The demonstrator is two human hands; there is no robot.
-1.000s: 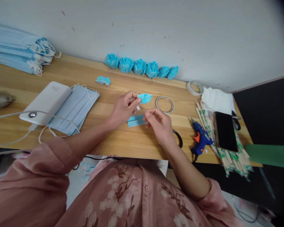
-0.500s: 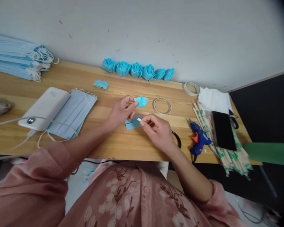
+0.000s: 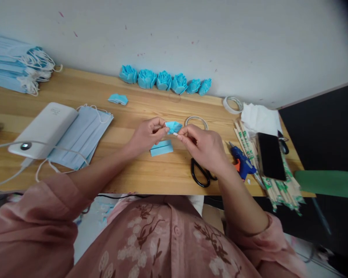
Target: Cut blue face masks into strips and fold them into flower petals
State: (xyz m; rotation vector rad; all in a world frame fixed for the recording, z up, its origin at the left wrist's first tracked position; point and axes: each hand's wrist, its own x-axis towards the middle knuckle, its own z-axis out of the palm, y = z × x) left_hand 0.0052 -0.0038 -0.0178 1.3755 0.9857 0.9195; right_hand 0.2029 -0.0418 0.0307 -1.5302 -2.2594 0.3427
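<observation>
Between finger and thumb, my left hand (image 3: 150, 133) pinches a small folded blue piece (image 3: 173, 126), which looks like mask fabric. My right hand (image 3: 201, 144) is closed on a tiny white strip (image 3: 175, 134), held against the lower edge of the blue piece. What the strip is made of is too small to tell; it resembles tape. Below the hands, a flat blue rectangle (image 3: 161, 148) with a crease lies on the table. Black-handled scissors (image 3: 200, 173) lie partly under my right hand, their blades hidden. A roll of tape (image 3: 196, 118) lies just behind that hand.
Several blue fabric flowers (image 3: 164, 80) line the wall, near a folded blue piece (image 3: 118, 99). Masks (image 3: 81, 135) and a cabled white power bank (image 3: 45, 129) lie left. Right are a glue gun (image 3: 242, 160), wrapped chopsticks (image 3: 287, 193), a phone (image 3: 271, 156) and another tape roll (image 3: 232, 105).
My right hand has moved up and brought the white strip to the blue piece in my left hand. More of the scissors' handles and the blue rectangle now show. The view has shifted slightly.
</observation>
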